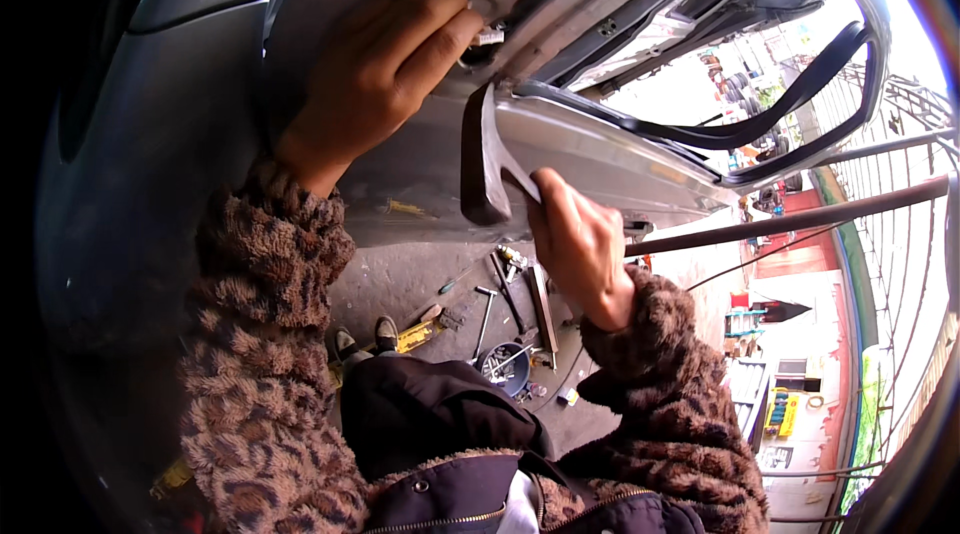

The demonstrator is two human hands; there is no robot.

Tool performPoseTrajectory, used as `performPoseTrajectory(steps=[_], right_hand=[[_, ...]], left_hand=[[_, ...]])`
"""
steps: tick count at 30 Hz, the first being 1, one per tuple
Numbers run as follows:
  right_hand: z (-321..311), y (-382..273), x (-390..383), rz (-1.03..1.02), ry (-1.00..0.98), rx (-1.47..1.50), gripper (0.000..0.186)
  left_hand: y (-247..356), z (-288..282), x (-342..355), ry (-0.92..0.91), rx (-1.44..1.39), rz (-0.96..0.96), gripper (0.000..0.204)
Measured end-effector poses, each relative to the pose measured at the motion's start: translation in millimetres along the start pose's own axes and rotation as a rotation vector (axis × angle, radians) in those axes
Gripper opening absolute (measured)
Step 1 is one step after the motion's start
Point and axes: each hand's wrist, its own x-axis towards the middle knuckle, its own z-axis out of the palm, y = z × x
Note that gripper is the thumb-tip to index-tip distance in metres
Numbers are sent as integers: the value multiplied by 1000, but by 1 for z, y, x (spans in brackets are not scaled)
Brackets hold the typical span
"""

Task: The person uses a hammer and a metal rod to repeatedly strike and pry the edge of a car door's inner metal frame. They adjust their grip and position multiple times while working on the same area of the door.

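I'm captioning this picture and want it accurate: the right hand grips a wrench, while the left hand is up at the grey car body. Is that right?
Not quite: the head view shows the right hand gripping a hammer, not a wrench. The left hand is up at the grey car body.

Just behind the bare left hand [385, 64] sat the gathered cuff of a plush sleeve [265, 334], brown with dark leopard-like blotches; a matching sleeve [670, 394] covered the arm behind the bare right hand [583, 244]. Below both hands showed a dark purplish jacket front [450, 494] with a round snap [421, 486], a brass-coloured zip [440, 521], a white garment [519, 502] and black trousers [430, 404].
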Motion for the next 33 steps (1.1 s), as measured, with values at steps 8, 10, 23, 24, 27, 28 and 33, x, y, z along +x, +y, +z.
performPoseTrajectory(steps=[8,10,23,24,27,28,33], right_hand=[[-1,5,4,-5,-52,-96,13],[2,-9,-1,23,46,35,13],[-3,-3,-6,-21,7,1,13],[-1,5,-4,35,-55,-45,13],[2,0,-2,71,35,5,14],[2,-5,-2,88,79,56,14],[-1,5,-2,-53,11,-10,12]], left_hand=[[3,-4,3,0,-8,-20,26],[6,-3,-2,-22,-19,-37,26],[7,-9,0,-34,2,-22,27],[7,-7,1,-32,-12,-24,27],[11,-1,-3,-41,-4,-6,27],[10,-2,-5,-43,11,-3,26],[6,-5,-2,-30,20,3,24]])
